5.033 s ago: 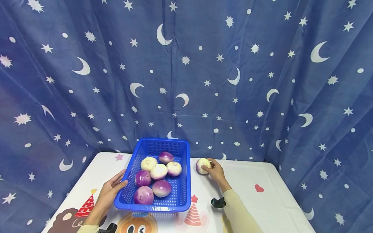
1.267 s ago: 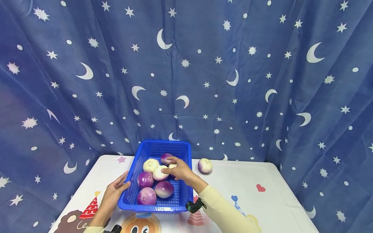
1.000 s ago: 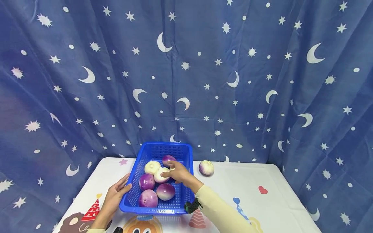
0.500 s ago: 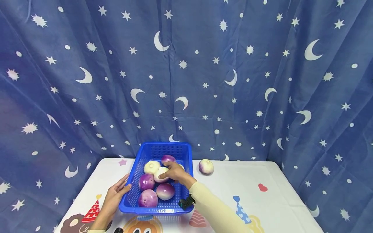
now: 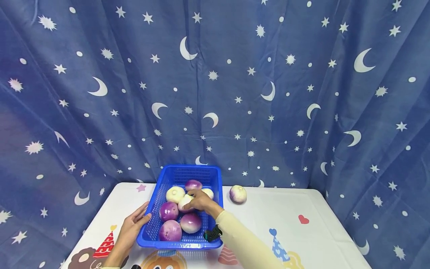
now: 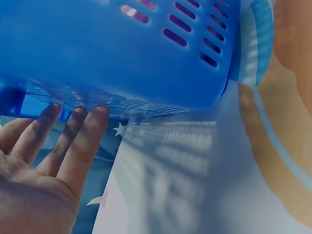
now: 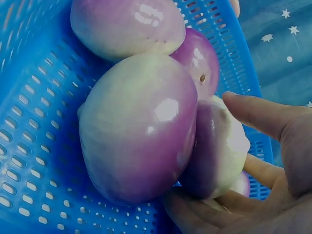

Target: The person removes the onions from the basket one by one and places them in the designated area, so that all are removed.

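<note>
A blue plastic basket [image 5: 220,209] stands on the table with several purple-and-white turnips inside. My right hand [image 5: 201,201] reaches in over its right side and grips a turnip [image 5: 184,203] in the middle of the group. In the right wrist view, the thumb lies on one side of this turnip [image 7: 209,151] and the fingers curl round the other. A larger purple turnip [image 7: 139,131] sits beside it. My left hand [image 5: 129,226] is at the basket's left side; in the left wrist view its straight fingertips touch the basket wall [image 6: 122,58] from outside.
One turnip [image 5: 238,194] sits alone on the white printed tablecloth [image 5: 268,220], right of the basket. A blue curtain [image 5: 268,149] with moons and stars hangs right behind the table's back edge and along both sides.
My right hand has left the turnip on the table at the right, moved left into the basket and closed round a middle turnip. The left hand stays at the basket's left side.
</note>
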A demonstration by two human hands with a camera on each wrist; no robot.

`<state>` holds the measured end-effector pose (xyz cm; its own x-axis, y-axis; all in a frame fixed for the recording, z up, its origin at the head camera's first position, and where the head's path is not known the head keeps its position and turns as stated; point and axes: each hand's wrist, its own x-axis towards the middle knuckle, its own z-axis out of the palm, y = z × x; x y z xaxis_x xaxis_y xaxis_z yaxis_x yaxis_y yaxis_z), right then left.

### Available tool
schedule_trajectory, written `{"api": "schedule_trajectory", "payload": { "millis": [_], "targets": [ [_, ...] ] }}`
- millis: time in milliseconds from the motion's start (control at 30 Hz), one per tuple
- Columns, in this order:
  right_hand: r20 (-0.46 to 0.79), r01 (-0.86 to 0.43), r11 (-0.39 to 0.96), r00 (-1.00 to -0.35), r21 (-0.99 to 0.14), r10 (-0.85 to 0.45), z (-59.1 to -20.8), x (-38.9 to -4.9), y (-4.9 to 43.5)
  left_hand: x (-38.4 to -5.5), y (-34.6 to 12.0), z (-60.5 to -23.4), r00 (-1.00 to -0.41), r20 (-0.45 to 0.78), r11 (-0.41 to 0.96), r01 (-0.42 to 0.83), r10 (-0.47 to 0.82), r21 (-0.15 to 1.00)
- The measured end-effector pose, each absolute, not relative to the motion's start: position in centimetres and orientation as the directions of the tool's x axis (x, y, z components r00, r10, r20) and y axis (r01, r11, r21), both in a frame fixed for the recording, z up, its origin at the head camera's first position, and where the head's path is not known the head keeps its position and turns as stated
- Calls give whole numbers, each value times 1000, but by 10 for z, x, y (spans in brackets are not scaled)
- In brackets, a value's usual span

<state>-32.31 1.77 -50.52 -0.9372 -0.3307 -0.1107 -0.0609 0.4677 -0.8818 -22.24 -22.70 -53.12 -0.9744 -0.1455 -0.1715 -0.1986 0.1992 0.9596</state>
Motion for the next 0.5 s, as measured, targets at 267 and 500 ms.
{"api": "schedule_trajectory", "payload": {
  "millis": [267,500],
  "targets": [
    [-99,-76,499,-944,-863,-315,-510,-321,18,-221,-227,-534,-977,-171,179,-193,-131,965],
    [-116,-57,475,-938,-878,-327,-499,-321,16,-223,-229,-532,-978,-152,202,-179,-141,963]
  ]
}}
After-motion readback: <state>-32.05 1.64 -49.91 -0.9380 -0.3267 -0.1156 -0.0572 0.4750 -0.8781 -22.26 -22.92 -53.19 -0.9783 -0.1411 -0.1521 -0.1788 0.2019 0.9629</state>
